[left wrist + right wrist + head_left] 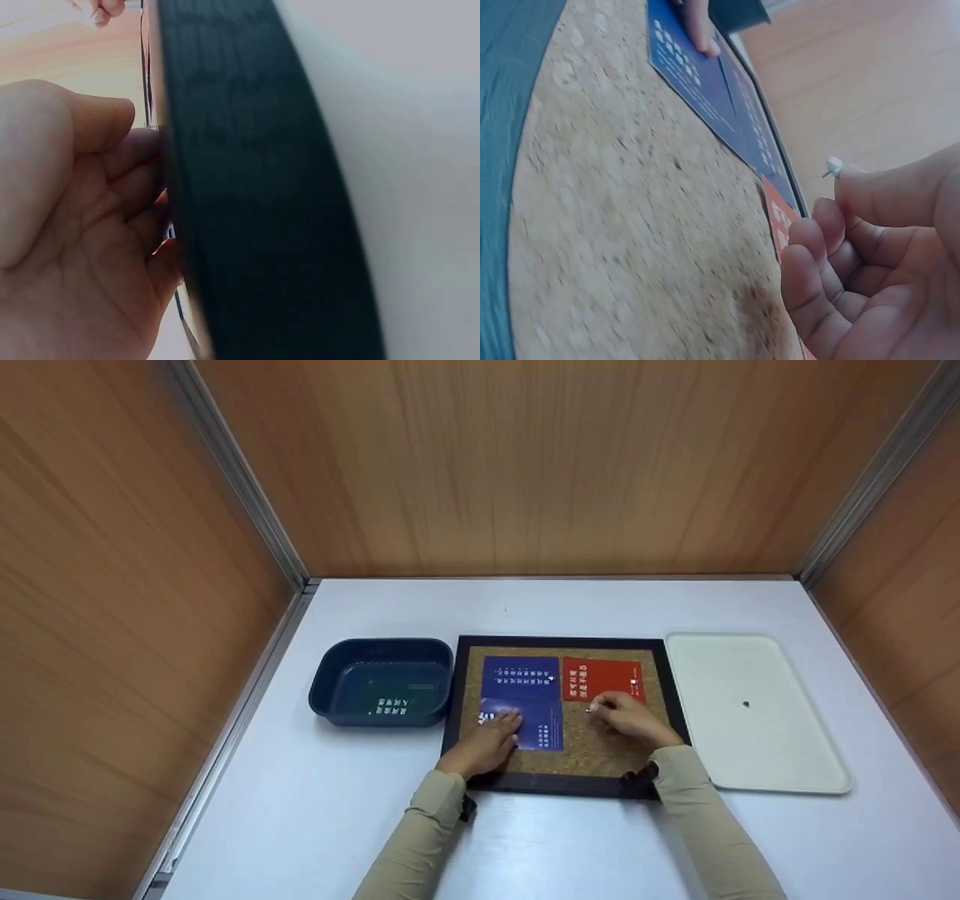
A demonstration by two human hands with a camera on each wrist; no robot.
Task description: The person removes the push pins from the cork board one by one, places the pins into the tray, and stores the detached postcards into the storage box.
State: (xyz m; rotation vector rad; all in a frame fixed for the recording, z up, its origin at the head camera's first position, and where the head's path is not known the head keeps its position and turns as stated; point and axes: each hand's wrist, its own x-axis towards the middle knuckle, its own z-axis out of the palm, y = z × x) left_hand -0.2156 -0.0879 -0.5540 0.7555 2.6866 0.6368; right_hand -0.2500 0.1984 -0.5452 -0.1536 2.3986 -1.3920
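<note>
A black-framed cork board (600, 739) lies flat on the white table (525, 840), and everything else is placed around it. On the board's cork sit three cards: an upper blue card (523, 675) toward the far edge, a lower blue card (536, 725) just below it and touching it, and a red card (600, 679) beside the upper blue one, on its right.

The left hand (491, 742) rests on the board's near left part with its fingers spread flat — the fingertips (510, 718) press down on the lower blue card. From the left wrist view the palm (67, 247) shows open beside the board's dark frame (255, 195).

The right hand (634, 720) hovers over the bare cork just below the red card. Its fingers are curled, and thumb and forefinger pinch a small white pushpin (832, 166) — in the right wrist view the pin's head sticks out above the fingertips (855, 191), clear of the cork, with the red card's corner (780, 221) just beside.

Left of the board, near but apart from its frame, stands a dark blue bin (382, 681) with a card lying inside. Right of the board, just beside the frame, lies a cream tray (750, 750) carrying one small dark pin (745, 704).
</note>
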